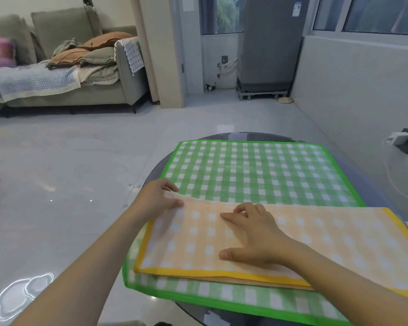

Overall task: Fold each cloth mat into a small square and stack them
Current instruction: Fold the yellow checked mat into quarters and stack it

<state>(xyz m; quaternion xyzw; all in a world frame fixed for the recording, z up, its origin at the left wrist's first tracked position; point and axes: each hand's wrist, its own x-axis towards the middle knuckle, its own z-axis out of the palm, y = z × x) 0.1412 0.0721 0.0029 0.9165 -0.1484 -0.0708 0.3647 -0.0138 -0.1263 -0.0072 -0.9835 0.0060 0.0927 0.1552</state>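
Folded once lengthwise into a long strip: orange checked mat (292,241), yellow-bordered, lying across the near part of a green checked mat (257,175) spread flat on a round dark glass table (157,170). Fold line along the strip's far side, 2 yellow-edged layers lined up along the near side, a paler underside peeking out beneath them.

Left hand (158,198) at the strip's far left corner, fingers curled over the folded edge and pinching it, thumb lying on top of the cloth. Just beyond those fingers, bare green check. Right hand (252,234) planted flat on the orange strip, to the right of the left hand and nearer the body, index finger stretched out toward the left hand, thumb spread toward the near yellow border, the other fingers bent at the knuckles with tips down on the cloth. Nothing gripped there, only pressing. To the right of this hand, the rest of the strip running off toward the table's right edge.

Below both wrists, green border of the lower mat drooping over the table's near rim.

Far beyond the left hand, a grey sofa (57,67) heaped with cushions and blankets. Far beyond the right hand, a grey appliance (269,43) by a window. Off to the right, a white charger (396,138) in a wall socket.
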